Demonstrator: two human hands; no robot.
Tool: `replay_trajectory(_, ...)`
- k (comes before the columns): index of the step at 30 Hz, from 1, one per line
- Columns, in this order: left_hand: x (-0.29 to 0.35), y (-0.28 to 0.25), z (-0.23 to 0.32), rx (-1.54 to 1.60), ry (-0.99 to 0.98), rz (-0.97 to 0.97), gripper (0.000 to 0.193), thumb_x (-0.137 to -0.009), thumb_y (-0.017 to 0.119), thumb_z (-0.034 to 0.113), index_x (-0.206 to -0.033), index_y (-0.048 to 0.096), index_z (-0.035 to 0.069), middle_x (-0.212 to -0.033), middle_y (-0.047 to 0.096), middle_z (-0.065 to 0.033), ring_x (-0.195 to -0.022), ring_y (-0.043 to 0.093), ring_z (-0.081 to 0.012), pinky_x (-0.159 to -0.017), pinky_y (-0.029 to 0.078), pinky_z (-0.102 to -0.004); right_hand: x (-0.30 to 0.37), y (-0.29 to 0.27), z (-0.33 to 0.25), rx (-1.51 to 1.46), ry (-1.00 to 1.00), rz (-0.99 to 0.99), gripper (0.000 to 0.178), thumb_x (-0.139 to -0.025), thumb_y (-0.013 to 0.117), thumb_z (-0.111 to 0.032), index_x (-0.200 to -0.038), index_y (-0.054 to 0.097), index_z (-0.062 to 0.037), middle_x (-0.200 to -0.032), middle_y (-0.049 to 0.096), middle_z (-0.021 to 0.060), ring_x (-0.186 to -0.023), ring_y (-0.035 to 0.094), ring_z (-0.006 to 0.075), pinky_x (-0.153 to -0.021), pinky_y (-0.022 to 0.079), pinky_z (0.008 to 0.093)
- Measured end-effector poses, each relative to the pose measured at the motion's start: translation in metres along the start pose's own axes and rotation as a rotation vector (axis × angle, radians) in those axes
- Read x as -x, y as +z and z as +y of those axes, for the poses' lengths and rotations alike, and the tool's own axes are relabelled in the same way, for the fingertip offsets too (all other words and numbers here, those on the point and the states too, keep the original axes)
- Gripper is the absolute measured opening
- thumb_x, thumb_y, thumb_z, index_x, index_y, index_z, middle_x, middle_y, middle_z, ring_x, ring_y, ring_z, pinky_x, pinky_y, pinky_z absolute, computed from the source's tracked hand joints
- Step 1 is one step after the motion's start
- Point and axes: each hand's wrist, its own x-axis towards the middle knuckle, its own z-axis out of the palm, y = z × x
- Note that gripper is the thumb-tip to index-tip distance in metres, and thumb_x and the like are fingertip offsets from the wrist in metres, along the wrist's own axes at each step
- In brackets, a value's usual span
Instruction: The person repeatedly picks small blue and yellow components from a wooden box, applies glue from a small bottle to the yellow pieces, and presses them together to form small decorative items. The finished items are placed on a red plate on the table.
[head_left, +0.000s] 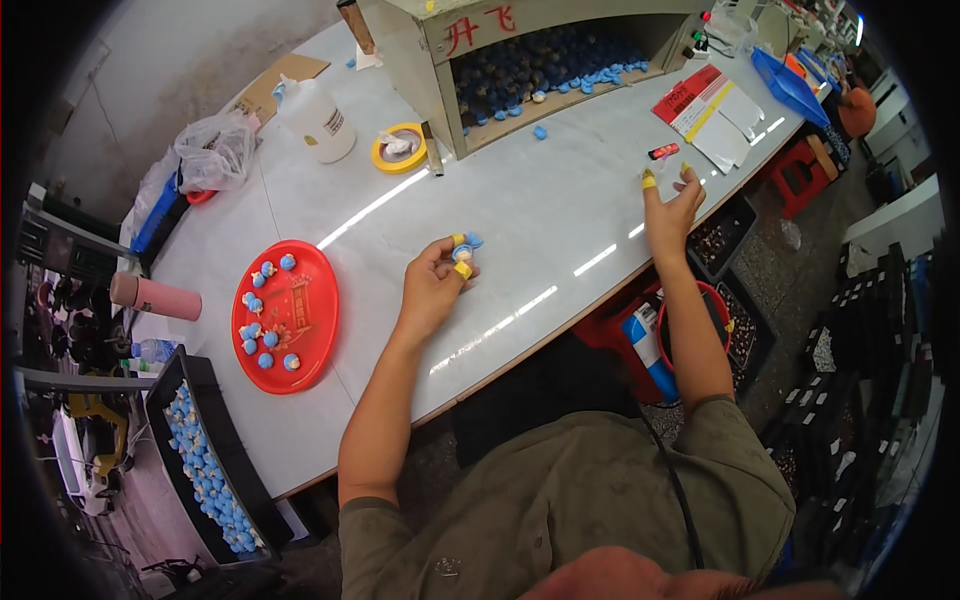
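Observation:
Pinched between the thumb and fingers of my left hand (430, 290) is a small blue and cream figurine (462, 254). Yellow tape wraps some fingertips on both hands. Over the right side of the table, my right hand (672, 215) has its thumb and fingers spread, with no object clearly visible in them. Just beyond it lies a small red and black tube (663, 151). To the left of my left hand, a round red plate (318, 345) carries several similar blue and cream pieces (270, 340).
An open-fronted box (400, 60) full of dark and blue pieces stands at the back. Nearby are a white bottle (318, 125), a yellow tape roll (380, 155) and papers (715, 120). A pink flask (160, 297) and black crate (160, 400) are at the left.

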Motion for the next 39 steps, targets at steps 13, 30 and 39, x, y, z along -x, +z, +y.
replay_trajectory(13,0.015,-0.010,0.024,0.067,-0.266,-0.085,0.037,-0.091,0.069,0.008,-0.125,0.060,-0.003,-0.106,0.070,-0.0094,-0.090,0.070,-0.0146,-0.067,0.051,-0.0219,-0.007,0.009,-0.010,-0.212,0.026,-0.274,0.030,-0.087,0.072,-0.018,-0.110,0.062,-0.0010,-0.091,0.064,0.0080,-0.075,0.055,0.0156,-0.067,0.046,0.0310)
replay_trajectory(30,0.011,-0.018,0.021,0.090,-0.309,-0.181,0.033,-0.090,0.072,0.009,-0.120,0.064,-0.003,-0.097,0.071,-0.0066,-0.082,0.069,-0.0103,-0.061,0.048,-0.0186,0.125,0.024,-0.109,-0.842,-0.303,-0.807,0.023,-0.080,0.072,-0.005,-0.100,0.062,0.0038,-0.082,0.067,0.0147,-0.063,0.062,0.0227,-0.059,0.048,0.0322)
replay_trajectory(39,0.011,-0.019,0.014,0.064,-0.272,-0.232,0.034,-0.091,0.071,0.009,-0.122,0.064,-0.004,-0.095,0.072,-0.0068,-0.081,0.069,-0.0098,-0.063,0.051,-0.0192,0.122,0.025,-0.118,-0.755,-0.550,-0.696,0.024,-0.080,0.071,-0.005,-0.099,0.061,0.0043,-0.081,0.067,0.0175,-0.062,0.063,0.0315,-0.057,0.049,0.0368)
